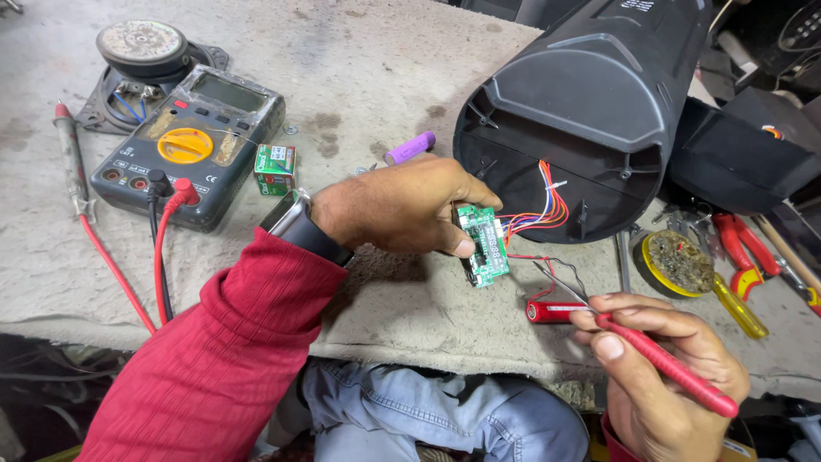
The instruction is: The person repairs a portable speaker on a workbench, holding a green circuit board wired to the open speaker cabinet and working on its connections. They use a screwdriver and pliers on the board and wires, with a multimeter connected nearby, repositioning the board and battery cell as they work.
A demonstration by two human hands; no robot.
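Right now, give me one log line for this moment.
left hand: holds green circuit board | right hand: holds red probe, tip near red battery cell | multimeter: on bench

table [385, 68]: covered in worn, stained grey-beige fabric, fills most of view
table edge [428, 355]: frayed front edge, cloth hangs slightly over
below table [34, 376]: dark, cluttered, details unclear
far right [770, 43]: dark clutter beyond table, hard to make out
light: soft, even, daylight-like, faint shadows
walls, windows: out of view

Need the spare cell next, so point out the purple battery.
The purple battery lies on the grey bench top, upper centre of the head view, between the multimeter and the black speaker housing.
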